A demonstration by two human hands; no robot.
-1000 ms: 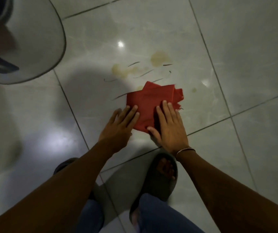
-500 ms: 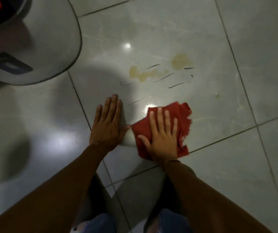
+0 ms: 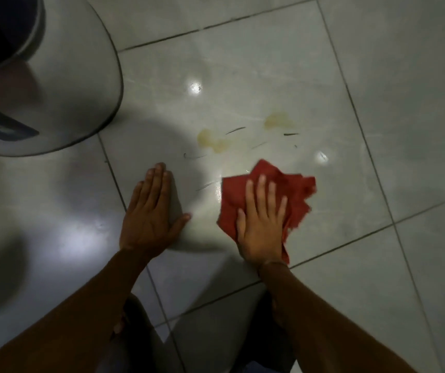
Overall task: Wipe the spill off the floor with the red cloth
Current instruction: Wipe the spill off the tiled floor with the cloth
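A crumpled red cloth [image 3: 294, 187] lies on the pale glossy floor tiles, pressed flat under my right hand [image 3: 261, 222], whose fingers are spread on top of it. A yellowish spill shows as two patches beyond the cloth: one patch [image 3: 213, 140] up and to the left, the other patch [image 3: 276, 121] straight ahead. Thin dark streaks [image 3: 236, 130] run between them. My left hand [image 3: 150, 211] rests flat on the bare tile to the left of the cloth, fingers together, holding nothing.
A large round grey bin or appliance base [image 3: 54, 84] fills the upper left corner, close to my left hand. Dark grout lines [image 3: 350, 95] cross the floor. My knees and feet sit at the bottom edge between my arms.
My left hand has come off the cloth and lies flat on the tile. My right hand pulled the cloth back toward me, then pushed it slightly forward toward the spill.
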